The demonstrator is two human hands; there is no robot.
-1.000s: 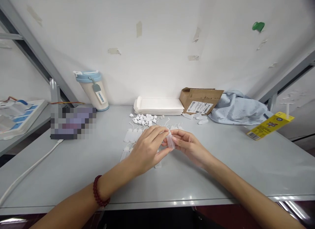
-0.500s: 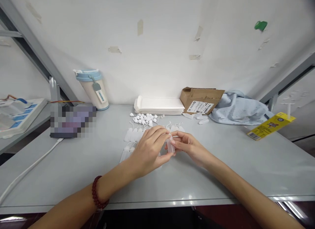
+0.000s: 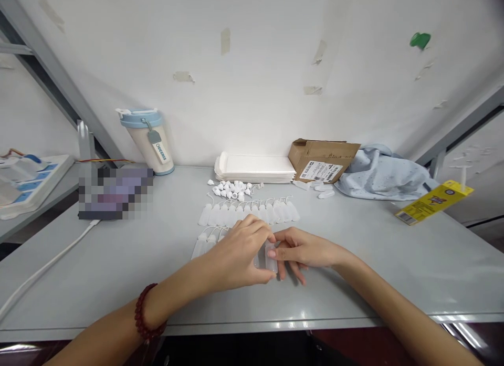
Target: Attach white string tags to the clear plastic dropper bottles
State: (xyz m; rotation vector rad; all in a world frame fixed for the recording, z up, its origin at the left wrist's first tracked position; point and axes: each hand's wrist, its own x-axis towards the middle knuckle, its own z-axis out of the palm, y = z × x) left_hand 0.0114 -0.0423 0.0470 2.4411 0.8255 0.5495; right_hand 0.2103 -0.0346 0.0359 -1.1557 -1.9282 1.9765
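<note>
A small translucent plastic case point(image 3: 271, 264) is low over the grey table, between both hands. My left hand point(image 3: 240, 255) spans it, with the thumb at its near end and the fingertips at its far end. The thumb and index finger of my right hand point(image 3: 305, 249) pinch its side, while the other fingers of that hand hang loosely beneath. Beyond the hands lies a row of similar flat cases point(image 3: 232, 215) with white string loops. A nearer row of cases point(image 3: 200, 245) is partly covered by my left hand.
Behind the rows are a pile of small white caps point(image 3: 232, 189), a stack of white trays point(image 3: 255, 169) and a cardboard box point(image 3: 323, 161). Loose clear pieces point(image 3: 325, 191) lie by the box. A tumbler point(image 3: 151, 145), phone point(image 3: 118, 192), cloth point(image 3: 386, 174) and yellow drink carton point(image 3: 433, 202) stand around.
Both hands have come down and nearer with the case, bringing it to the near row. The far row shows more now. My right hand's lower fingers have loosened and spread.
</note>
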